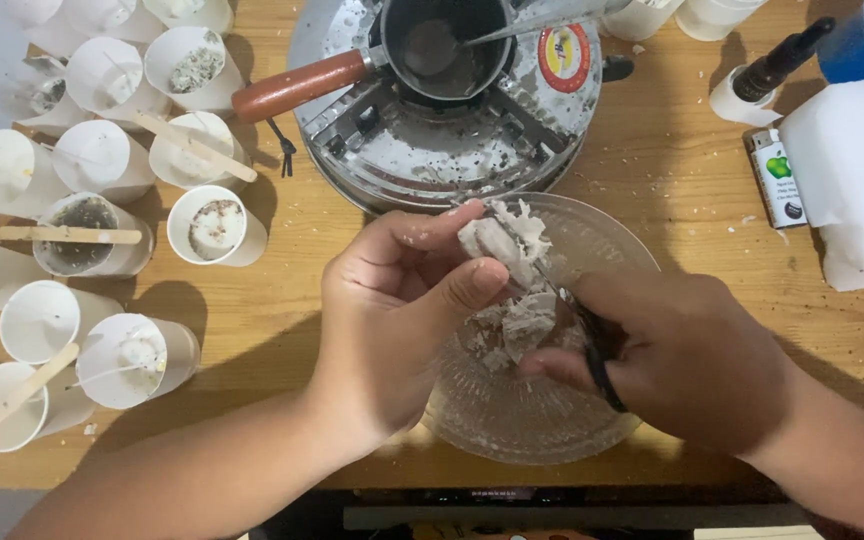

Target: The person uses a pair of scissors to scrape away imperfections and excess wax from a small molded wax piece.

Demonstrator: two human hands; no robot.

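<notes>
The left hand (392,310) comes in from the lower left with the wrist bent, its thumb and fingers (472,285) pinched around a pale, flaky chunk of wax (497,240) held above a clear glass bowl (602,240). The right hand (682,360) reaches in from the lower right, knuckles up, its fingers curled tight around a dark-handled knife (597,365) whose thin blade points up toward the chunk. White shavings (517,325), crumbly and ragged, lie heaped in the ribbed, round bowl, which sits on the wooden tabletop (672,170) near its front edge.

Just behind the bowl stands a round metal stove (432,150), its top speckled with crumbs, carrying a small dark pot (442,45) with a reddish wooden handle. To the left, many white paper cups (102,150) crowd together, some with flat wooden sticks laid across their rims. At the right lie a smooth white block (852,180), a small lighter (777,180) and a dropper bottle (762,85).
</notes>
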